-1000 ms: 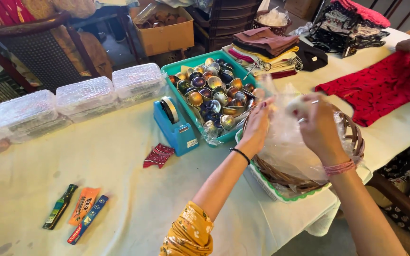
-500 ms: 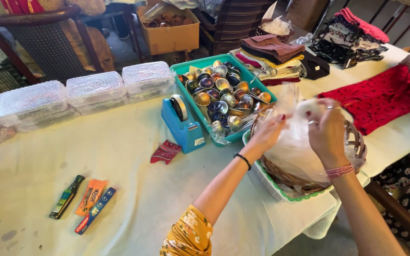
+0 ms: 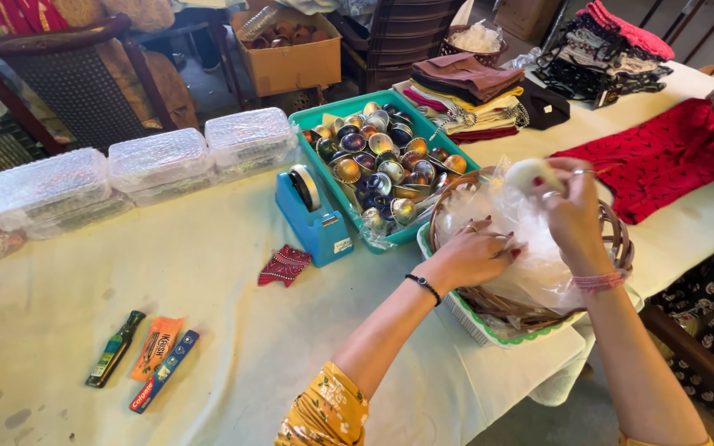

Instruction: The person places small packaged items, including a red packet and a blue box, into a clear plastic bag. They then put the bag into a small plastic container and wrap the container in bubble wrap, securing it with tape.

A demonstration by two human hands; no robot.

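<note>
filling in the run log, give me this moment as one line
left hand: on clear plastic bag | right hand: pinching bag top | bag: in wicker basket | beside: teal tray, tape dispenser

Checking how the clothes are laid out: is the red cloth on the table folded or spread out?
Spread out. The red cloth lies flat in one layer on the white table, unlike the folded stack of fabrics behind it.

Left of the grip sit three bubble-wrapped clear boxes, one blue tape dispenser, one teal tray of too many shiny cups to count, one small red cloth and three slim packets, while one wicker basket lies under it.
</note>
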